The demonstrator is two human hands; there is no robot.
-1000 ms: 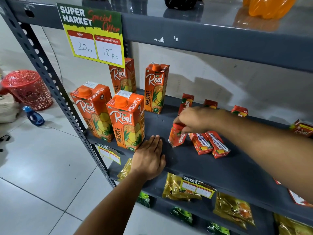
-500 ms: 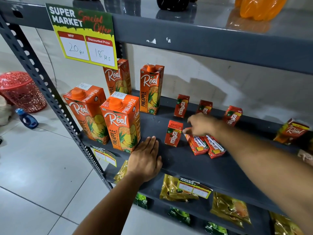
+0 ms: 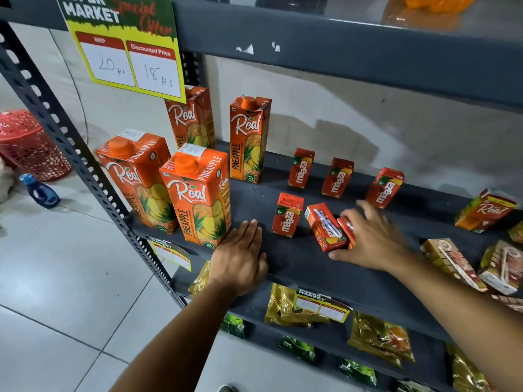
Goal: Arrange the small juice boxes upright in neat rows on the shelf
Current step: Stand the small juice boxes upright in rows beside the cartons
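Observation:
Three small red Maaza juice boxes stand upright along the back of the dark shelf [image 3: 297,267]: one on the left [image 3: 301,168], one in the middle [image 3: 337,178], one on the right [image 3: 385,188]. A fourth [image 3: 287,215] stands upright in front of them. Beside it two more small boxes lie on their sides [image 3: 325,227], straws facing up. My right hand [image 3: 373,239] is clasped around the right-hand lying box [image 3: 347,229], thumb below it and fingers above, hiding most of it. My left hand [image 3: 240,256] rests flat on the shelf's front edge, holding nothing.
Several tall Real pineapple cartons [image 3: 198,196] stand at the shelf's left. Small Real boxes [image 3: 485,210] and brown cartons [image 3: 452,261] lie at the right. A price sign [image 3: 127,49] hangs above. Snack packets [image 3: 300,306] fill the lower shelf. A red basket [image 3: 28,145] and blue bottle [image 3: 42,190] sit on the floor.
My right hand set one small box upright in front, let it go, and came down around the lying boxes. My left hand stayed flat on the shelf edge.

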